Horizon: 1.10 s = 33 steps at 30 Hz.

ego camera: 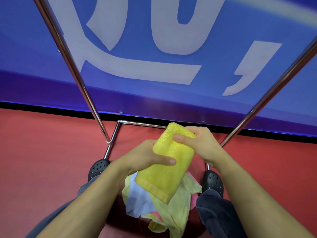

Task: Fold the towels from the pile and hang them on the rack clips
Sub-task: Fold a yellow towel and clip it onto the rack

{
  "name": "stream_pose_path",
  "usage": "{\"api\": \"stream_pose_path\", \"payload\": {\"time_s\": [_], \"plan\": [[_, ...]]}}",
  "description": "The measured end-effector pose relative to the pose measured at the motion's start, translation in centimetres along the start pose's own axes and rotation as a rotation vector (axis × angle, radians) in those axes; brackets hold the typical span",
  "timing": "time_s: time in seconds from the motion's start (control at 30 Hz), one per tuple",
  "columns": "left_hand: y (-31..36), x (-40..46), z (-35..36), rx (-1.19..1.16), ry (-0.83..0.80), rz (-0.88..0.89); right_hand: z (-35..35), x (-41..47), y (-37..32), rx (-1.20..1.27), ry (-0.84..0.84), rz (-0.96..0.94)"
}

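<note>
A folded bright yellow towel [169, 162] is held up in front of me, above the pile. My left hand [145, 156] grips its left side, thumb lying across the front. My right hand [199, 143] grips its upper right end, thumb pressed on the top. Below them a pile of towels [154, 201] in pale yellow, light blue and pink lies on the red floor between my feet. The chrome rack's two uprights [75, 78] [277, 88] rise on either side, joined by a low base bar [142, 124]. No clips are in view.
A blue banner [154, 48] with large pale lettering stands behind the rack. Two black perforated clogs [98, 168] [213, 182] rest on the red floor [42, 143] at either side of the pile. A dark grey trouser leg [216, 212] is at the lower right.
</note>
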<state>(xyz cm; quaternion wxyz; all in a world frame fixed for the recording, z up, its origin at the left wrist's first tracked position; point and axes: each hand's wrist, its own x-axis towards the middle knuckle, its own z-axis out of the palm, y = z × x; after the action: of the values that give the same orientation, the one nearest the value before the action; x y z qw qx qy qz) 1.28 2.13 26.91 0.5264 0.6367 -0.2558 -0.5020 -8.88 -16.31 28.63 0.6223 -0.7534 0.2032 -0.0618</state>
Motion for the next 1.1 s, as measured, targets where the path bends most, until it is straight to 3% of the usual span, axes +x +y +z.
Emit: {"api": "stream_pose_path", "payload": {"time_s": [0.2, 0.37, 0.53, 0.6, 0.67, 0.77, 0.87, 0.97, 1.1], "plan": [[-0.1, -0.1, 0.7, 0.144, -0.047, 0.019, -1.4, 0.6, 0.4, 0.090, 0.179, 0.064], [-0.1, -0.4, 0.2, 0.173, -0.091, 0.028, -1.4, 0.5, 0.3, 0.085, 0.074, 0.057], [-0.2, -0.1, 0.4, 0.023, 0.003, 0.073, -0.3, 0.6, 0.2, 0.088, -0.050, 0.007], [-0.6, 0.3, 0.4, -0.002, 0.060, 0.072, 0.0, 0.9, 0.4, 0.050, 0.006, -0.010], [-1.0, 0.8, 0.3, 0.027, 0.169, 0.081, 0.3, 1.1, 0.8, 0.002, 0.166, -0.030], [-1.9, 1.9, 0.3, 0.107, 0.471, 0.083, 1.7, 0.6, 1.1, -0.161, 0.401, -0.046], [-2.4, 2.3, 0.7, 0.190, 0.658, 0.110, 4.3, 0.1, 2.0, -0.048, 0.217, 0.081], [-2.3, 2.0, 1.4, 0.204, 0.543, 0.162, 5.9, 0.1, 2.6, 0.057, 0.082, 0.132], [-1.8, 1.4, 1.9, 0.045, 0.292, 0.220, 5.6, 0.1, 2.5, 0.093, 0.093, 0.055]]}}
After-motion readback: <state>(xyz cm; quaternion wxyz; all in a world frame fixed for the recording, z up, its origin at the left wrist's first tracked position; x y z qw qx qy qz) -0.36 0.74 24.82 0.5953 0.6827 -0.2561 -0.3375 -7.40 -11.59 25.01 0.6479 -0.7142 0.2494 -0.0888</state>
